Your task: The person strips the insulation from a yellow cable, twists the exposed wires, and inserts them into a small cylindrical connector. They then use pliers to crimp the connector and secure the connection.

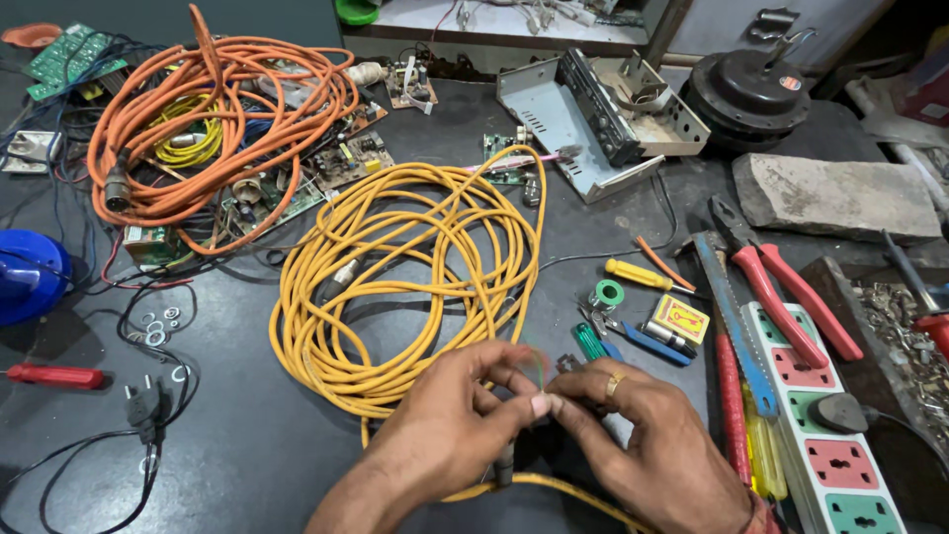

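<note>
Cluttered dark table (247,435) is spreading before me; at six o'clock my left hand (450,420) and right hand (633,435) are pinching the yellow cable (395,257) end's thin wires, apparently twisting; steadiness needed next.

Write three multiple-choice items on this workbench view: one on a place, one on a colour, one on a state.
1. Where does the orange cable coil lie?
A. far left of the bench
B. near right corner
C. on the power strip

2. What colour is the big cable coil in the middle?
A. blue
B. yellow
C. green

3. How do the left hand and right hand stand?
A. flat on the bench
B. far apart
C. fingertips pinched together on thin wires

Answers: 1 A, it lies over circuit boards at the far left. 2 B, its loops are yellow. 3 C, the fingertips meet.
</note>
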